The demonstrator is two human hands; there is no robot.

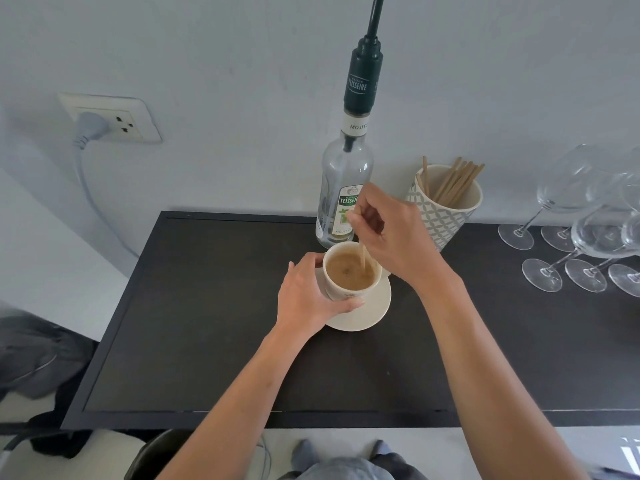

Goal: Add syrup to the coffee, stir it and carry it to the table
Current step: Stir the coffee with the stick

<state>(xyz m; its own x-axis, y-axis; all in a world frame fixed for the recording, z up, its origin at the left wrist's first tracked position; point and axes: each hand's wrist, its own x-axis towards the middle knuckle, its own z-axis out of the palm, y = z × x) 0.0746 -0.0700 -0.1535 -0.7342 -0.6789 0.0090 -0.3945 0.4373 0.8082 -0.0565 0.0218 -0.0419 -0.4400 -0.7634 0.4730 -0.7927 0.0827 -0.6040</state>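
Sitting on a round cream saucer [367, 311] is the small cream cup [349, 273], and it is taken here as the landmark. The cup is filled nearly to the rim with light brown milky coffee [349, 271]. A faint pattern is seen on the cup's near side. Cup and saucer are set on a long black table top [207, 323].

The cup's left side is wrapped by the left hand [308, 303], with the fingers curled round it and the thumb pressed on the near side. A thin wooden stir stick [362, 256] is pinched by the right hand [391, 233] above the cup, and its lower end is dipped in the coffee.

Just behind the cup, a tall clear glass syrup bottle [343, 188] with a dark green pump top is stood by the wall. Behind the cup and to its right, a patterned grey and white pot [446, 213] of more wooden sticks is seen. Far to the cup's right, clear wine glasses [581, 223] are gathered.
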